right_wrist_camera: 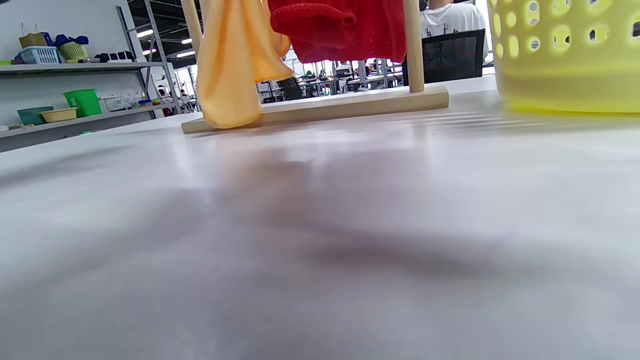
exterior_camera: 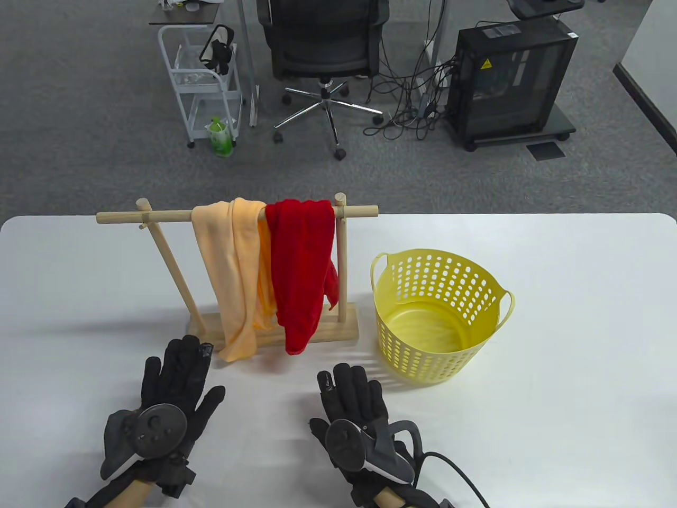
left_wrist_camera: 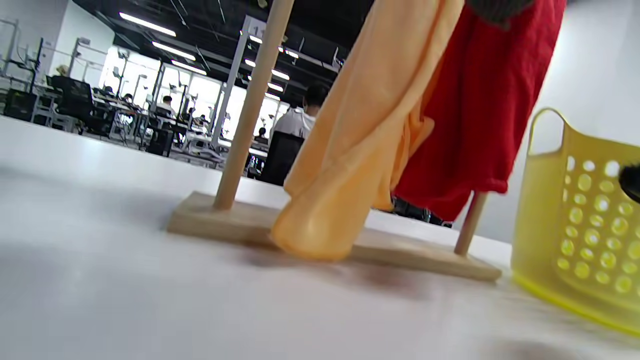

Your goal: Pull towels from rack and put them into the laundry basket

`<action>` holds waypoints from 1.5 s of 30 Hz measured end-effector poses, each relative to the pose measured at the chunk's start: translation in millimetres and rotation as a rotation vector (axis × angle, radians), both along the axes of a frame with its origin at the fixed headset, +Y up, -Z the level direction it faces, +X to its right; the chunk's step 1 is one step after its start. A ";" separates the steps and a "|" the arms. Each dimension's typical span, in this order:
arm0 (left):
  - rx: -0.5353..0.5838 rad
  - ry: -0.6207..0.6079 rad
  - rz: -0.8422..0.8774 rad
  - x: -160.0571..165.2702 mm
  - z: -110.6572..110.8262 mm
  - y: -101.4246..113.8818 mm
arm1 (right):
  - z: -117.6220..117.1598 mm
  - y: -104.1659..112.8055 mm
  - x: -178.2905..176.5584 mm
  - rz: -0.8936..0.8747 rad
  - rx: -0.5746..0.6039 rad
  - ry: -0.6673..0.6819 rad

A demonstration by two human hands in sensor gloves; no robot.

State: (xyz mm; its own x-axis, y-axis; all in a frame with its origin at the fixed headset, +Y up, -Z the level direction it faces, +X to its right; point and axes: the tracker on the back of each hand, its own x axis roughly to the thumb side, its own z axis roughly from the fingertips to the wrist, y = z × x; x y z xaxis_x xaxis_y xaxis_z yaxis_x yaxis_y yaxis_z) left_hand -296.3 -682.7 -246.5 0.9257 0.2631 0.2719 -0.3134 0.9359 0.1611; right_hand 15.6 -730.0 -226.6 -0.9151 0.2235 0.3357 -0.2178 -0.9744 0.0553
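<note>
A wooden rack (exterior_camera: 169, 215) stands on the white table (exterior_camera: 582, 317). Over its bar hang a pale orange towel (exterior_camera: 232, 275) and a red towel (exterior_camera: 301, 264), side by side; the orange one reaches down to the rack's base. A yellow perforated laundry basket (exterior_camera: 439, 312) stands empty to the right of the rack. My left hand (exterior_camera: 177, 370) lies flat on the table just in front of the rack's left end, fingers straight, holding nothing. My right hand (exterior_camera: 349, 383) lies flat in front of the red towel, also holding nothing. Both wrist views show the orange towel (left_wrist_camera: 350, 150) (right_wrist_camera: 230, 65), the red towel (left_wrist_camera: 475, 110) (right_wrist_camera: 345, 25) and the basket (left_wrist_camera: 580, 220) (right_wrist_camera: 565, 55) from table level.
Beyond the table's far edge are an office chair (exterior_camera: 322, 47), a white trolley (exterior_camera: 206, 79) and a black computer case (exterior_camera: 508, 79) on grey carpet. The table stretches bare to the right of the basket and left of the rack.
</note>
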 end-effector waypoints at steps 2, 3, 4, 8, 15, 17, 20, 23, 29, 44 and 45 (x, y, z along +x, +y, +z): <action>0.042 0.021 -0.010 -1.2 -4.6 13.8 | 0.5 1.3 0.2 -0.004 0.002 0.000; 0.073 0.028 -0.014 -1.7 -7.9 23.7 | 0.8 2.1 0.4 -0.006 0.004 -0.001; 0.107 0.043 -0.016 -2.3 -11.6 34.5 | 1.1 3.0 0.7 -0.008 0.006 -0.002; 0.201 0.102 0.025 -4.7 -28.0 71.7 | 1.7 7.8 4.0 -0.019 0.022 -0.014; 0.322 0.164 0.129 -3.6 -57.8 115.5 | 3.2 12.0 6.1 -0.037 0.030 -0.019; 0.340 0.195 0.138 -2.0 -65.9 127.4 | 2.9 11.7 6.3 -0.038 0.025 -0.017; 0.349 0.214 0.163 -0.8 -74.9 140.1 | 2.7 11.2 6.9 -0.041 0.020 -0.019; 0.311 0.224 0.191 0.1 -86.3 151.5 | 2.2 10.7 7.5 -0.045 0.016 -0.019; 0.262 0.231 0.182 2.0 -104.7 163.1 | 2.2 10.6 7.8 -0.043 0.000 -0.020; 0.307 0.287 0.179 10.2 -117.2 157.9 | 1.7 11.1 10.1 -0.031 -0.020 -0.039; 0.304 0.276 0.194 9.4 -118.1 158.0 | 1.4 10.8 10.5 -0.030 -0.022 -0.042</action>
